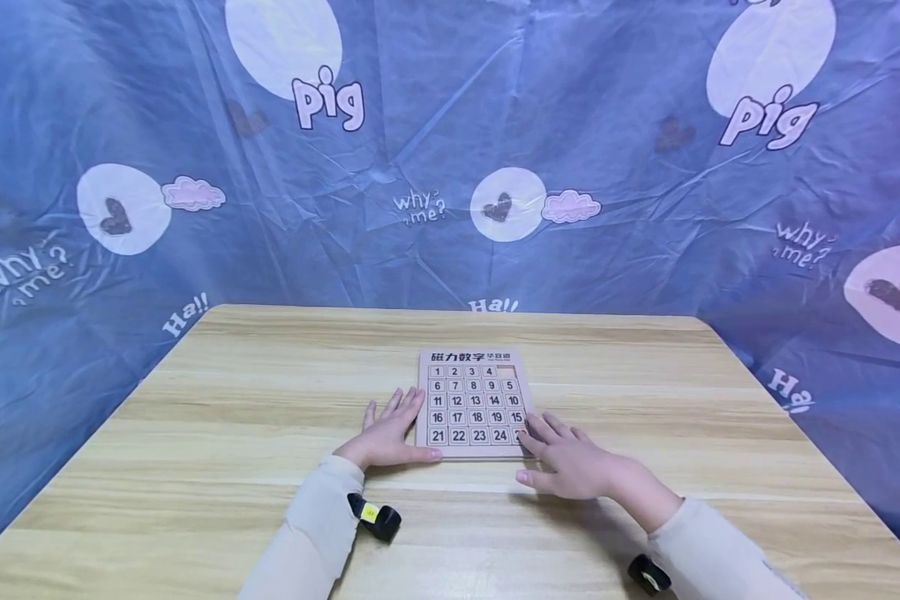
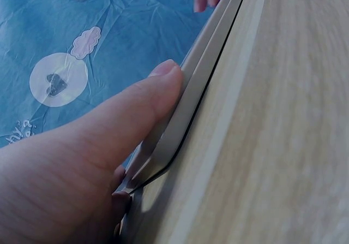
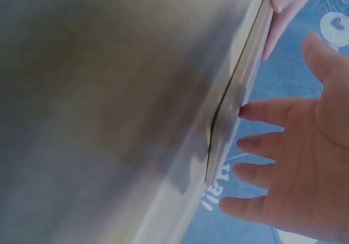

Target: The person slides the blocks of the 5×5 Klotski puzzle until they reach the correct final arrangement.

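Note:
A number sliding puzzle (image 1: 477, 404) lies flat on the table, its tiles in rows under a printed title. The bare slot sits at its upper right corner, with tile 5 (image 1: 510, 386) just below. Along the left side rest the fingers of my left hand (image 1: 390, 437), and its thumb (image 2: 158, 91) lies on the near left corner of the frame. My right hand (image 1: 573, 462) reaches over the near right corner with fingers extended. Its index fingertip touches the lower right tile, whose number is partly covered. In the right wrist view the fingers (image 3: 262, 111) are spread and straight.
The wood-grain table (image 1: 270, 358) extends on all sides of the puzzle. Behind it hangs a blue printed cloth (image 1: 420, 125). A black strapped device (image 1: 378, 518) is on the left wrist and another (image 1: 649, 575) is on the right.

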`<state>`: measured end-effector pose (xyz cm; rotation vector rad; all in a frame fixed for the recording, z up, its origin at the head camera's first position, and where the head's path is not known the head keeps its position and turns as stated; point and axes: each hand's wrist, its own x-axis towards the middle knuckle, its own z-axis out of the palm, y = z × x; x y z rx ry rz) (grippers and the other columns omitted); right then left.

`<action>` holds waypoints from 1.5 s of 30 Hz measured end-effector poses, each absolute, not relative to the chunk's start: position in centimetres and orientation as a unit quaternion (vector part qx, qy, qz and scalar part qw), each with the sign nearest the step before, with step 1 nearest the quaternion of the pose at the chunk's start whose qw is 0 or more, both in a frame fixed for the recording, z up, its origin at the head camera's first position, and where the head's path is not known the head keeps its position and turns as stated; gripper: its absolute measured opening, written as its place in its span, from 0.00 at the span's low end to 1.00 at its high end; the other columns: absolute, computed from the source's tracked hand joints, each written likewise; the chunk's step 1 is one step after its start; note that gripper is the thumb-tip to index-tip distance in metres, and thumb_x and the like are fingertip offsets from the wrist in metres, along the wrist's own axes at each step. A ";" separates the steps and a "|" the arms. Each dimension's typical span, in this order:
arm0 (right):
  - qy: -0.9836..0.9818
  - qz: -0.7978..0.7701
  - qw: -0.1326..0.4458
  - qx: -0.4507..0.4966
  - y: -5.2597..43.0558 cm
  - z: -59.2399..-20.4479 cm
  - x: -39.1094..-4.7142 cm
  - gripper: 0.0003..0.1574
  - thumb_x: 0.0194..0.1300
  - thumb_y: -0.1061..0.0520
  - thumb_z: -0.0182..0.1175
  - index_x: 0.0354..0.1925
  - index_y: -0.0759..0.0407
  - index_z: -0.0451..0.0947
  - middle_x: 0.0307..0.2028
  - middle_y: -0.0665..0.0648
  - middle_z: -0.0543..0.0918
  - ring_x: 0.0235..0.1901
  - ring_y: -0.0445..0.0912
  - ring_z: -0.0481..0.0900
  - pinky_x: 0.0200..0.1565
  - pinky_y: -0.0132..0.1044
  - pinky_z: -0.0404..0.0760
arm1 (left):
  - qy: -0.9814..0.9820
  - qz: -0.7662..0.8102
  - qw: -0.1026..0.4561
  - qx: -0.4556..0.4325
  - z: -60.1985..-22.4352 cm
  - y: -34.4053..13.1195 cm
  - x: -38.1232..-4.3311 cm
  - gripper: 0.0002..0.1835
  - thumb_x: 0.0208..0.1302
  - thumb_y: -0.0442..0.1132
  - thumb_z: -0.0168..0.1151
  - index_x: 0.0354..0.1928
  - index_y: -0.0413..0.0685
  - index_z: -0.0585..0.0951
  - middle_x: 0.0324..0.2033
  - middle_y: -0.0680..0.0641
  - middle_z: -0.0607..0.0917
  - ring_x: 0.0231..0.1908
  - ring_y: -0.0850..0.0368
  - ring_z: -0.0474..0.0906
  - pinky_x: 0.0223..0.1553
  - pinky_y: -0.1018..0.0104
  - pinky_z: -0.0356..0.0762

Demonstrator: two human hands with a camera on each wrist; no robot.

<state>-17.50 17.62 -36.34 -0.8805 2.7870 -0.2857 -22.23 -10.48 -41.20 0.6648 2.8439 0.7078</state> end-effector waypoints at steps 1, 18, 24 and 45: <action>0.943 -0.099 0.100 -0.300 17.7 -36.4 -17.3 0.43 0.59 0.36 0.45 0.58 0.68 0.60 0.62 0.68 0.50 0.60 0.65 0.43 0.51 0.65 0.47 | 0.944 0.235 0.069 0.221 -41.2 -10.5 -22.2 0.55 0.40 0.68 0.56 0.66 0.45 0.47 0.64 0.44 0.46 0.62 0.47 0.34 0.55 0.44 0.23; 0.947 -0.105 0.084 -0.291 18.0 -37.2 -18.1 0.42 0.59 0.35 0.44 0.60 0.64 0.59 0.62 0.67 0.50 0.60 0.64 0.43 0.52 0.64 0.46 | 0.944 0.232 0.072 0.221 -41.3 -10.4 -22.3 0.55 0.41 0.68 0.56 0.66 0.46 0.46 0.64 0.44 0.45 0.62 0.47 0.34 0.55 0.45 0.23; 0.951 -0.097 0.080 -0.284 18.0 -37.3 -18.7 0.41 0.60 0.36 0.44 0.60 0.62 0.60 0.62 0.67 0.50 0.60 0.64 0.43 0.52 0.64 0.46 | 0.943 0.234 0.074 0.222 -41.2 -10.4 -22.3 0.55 0.41 0.68 0.56 0.66 0.46 0.46 0.64 0.44 0.44 0.62 0.47 0.34 0.55 0.45 0.23; 0.951 -0.110 0.082 -0.277 17.9 -37.4 -19.6 0.39 0.60 0.38 0.45 0.60 0.62 0.60 0.62 0.68 0.51 0.60 0.64 0.43 0.51 0.65 0.47 | 0.944 0.233 0.075 0.222 -41.2 -10.6 -22.4 0.56 0.40 0.70 0.55 0.66 0.46 0.46 0.64 0.44 0.44 0.62 0.47 0.33 0.55 0.44 0.22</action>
